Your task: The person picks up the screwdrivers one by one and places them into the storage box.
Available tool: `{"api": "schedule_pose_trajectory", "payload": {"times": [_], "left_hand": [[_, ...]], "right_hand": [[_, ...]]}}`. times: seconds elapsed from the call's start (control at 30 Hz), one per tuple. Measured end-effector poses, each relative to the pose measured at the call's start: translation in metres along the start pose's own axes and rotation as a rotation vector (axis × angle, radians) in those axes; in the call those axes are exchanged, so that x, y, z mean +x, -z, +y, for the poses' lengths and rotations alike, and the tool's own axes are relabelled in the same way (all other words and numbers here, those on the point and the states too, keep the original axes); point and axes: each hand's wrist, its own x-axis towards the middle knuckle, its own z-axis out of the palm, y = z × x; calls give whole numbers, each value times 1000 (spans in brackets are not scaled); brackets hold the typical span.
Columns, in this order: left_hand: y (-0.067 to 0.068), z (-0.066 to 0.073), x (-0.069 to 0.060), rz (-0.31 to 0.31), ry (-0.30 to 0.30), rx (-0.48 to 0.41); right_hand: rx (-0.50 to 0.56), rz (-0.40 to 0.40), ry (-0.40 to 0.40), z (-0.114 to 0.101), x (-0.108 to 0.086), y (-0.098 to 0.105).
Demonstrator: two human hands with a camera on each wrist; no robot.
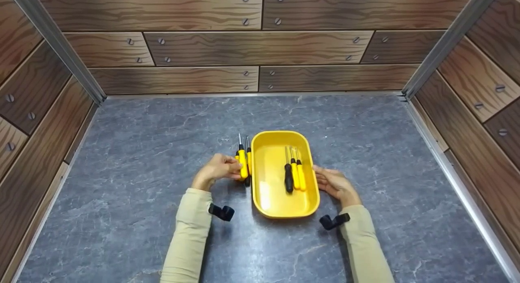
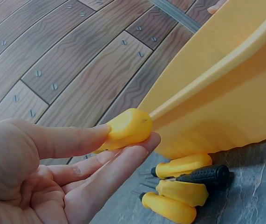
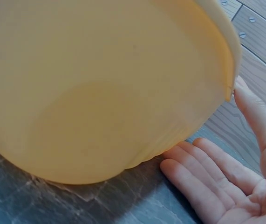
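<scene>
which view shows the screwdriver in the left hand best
The head view: it shows the held screwdriver lengthwise, with both yellow handle and metal shaft visible, in the left hand. The left wrist view shows the handle's end close up, but no shaft. The right wrist view does not show it.

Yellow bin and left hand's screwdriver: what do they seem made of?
Yellow bin: probably molded plastic, smooth and semi-glossy; its inside shows a soft sheen. Screwdriver: handle likely plastic, smooth and evenly yellow; shaft apparently metal, thin with a silvery look.
</scene>
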Motion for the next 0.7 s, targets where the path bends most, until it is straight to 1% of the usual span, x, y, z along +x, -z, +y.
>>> {"api": "schedule_pose_trajectory", "payload": {"times": [0.23,0.43,0.7], "left_hand": [[-4,6,0,-7,-6,1],[-9,10,2,-16,-9,32],[-13,14,3,-23,-29,44]], "right_hand": [[-15,-6,-2,0,-2,1],[-14,10,-4,0,-2,-1],[-13,25,0,1,0,-1]]}}
